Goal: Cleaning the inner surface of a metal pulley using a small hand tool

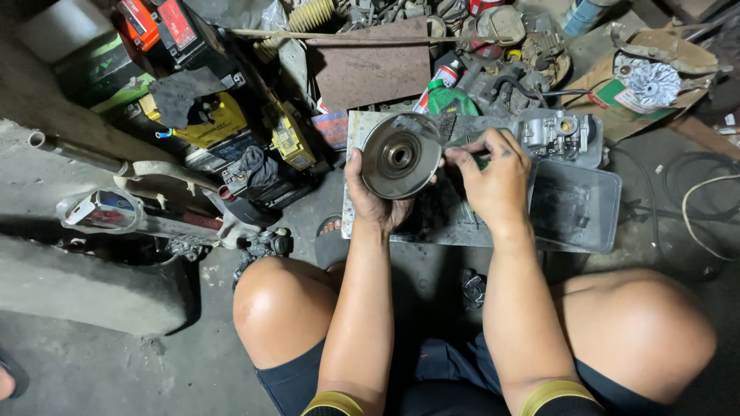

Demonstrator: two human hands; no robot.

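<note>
My left hand (371,202) holds a round grey metal pulley disc (401,156) upright by its lower edge, its hub facing me. My right hand (493,176) is closed on a thin green-handled tool whose tip meets the disc's right rim. Both hands hover over a dirty rectangular metal tray (586,208) on the floor between my knees. Behind my right hand a grey engine part (556,135) rests at the tray's far edge.
Yellow and black batteries (208,123) and scrap fill the far left. A green can (451,98), a rusty plate (374,69) and metal parts lie behind the tray. Cables (705,204) coil at right. A concrete block (77,289) and a scooter part (116,212) sit at left.
</note>
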